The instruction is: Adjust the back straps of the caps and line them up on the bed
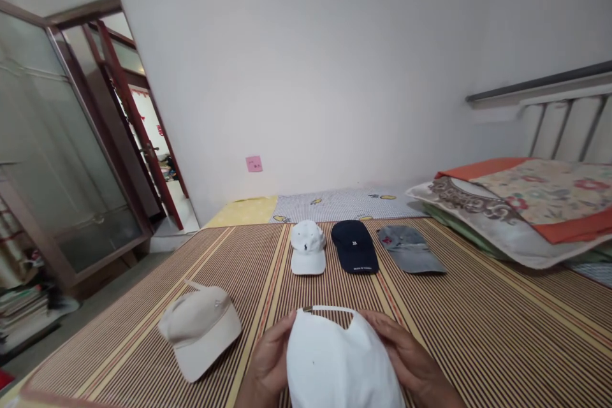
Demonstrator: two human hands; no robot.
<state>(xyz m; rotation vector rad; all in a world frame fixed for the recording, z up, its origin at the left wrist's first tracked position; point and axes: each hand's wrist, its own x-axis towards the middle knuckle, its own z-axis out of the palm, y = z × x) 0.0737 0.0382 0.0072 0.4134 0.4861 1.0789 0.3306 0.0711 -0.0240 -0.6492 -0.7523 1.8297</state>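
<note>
A white cap (342,363) is held between my two hands at the bottom middle, its back strap and buckle facing away from me. My left hand (273,354) grips its left edge, and my right hand (404,347) grips the right edge near the strap end. Beyond it, in a row on the striped mat (258,255), lie a smaller-looking white cap (307,245), a navy cap (354,245) and a grey cap (408,247). A beige cap (201,325) rests on the mat to the left of my hands.
Stacked pillows (507,210) with floral and orange covers lie at the right, beside a bed rail (540,81). Patterned cloth (329,205) runs along the wall behind the mat. Stacked books (23,315) and a glass door (57,134) are at the left.
</note>
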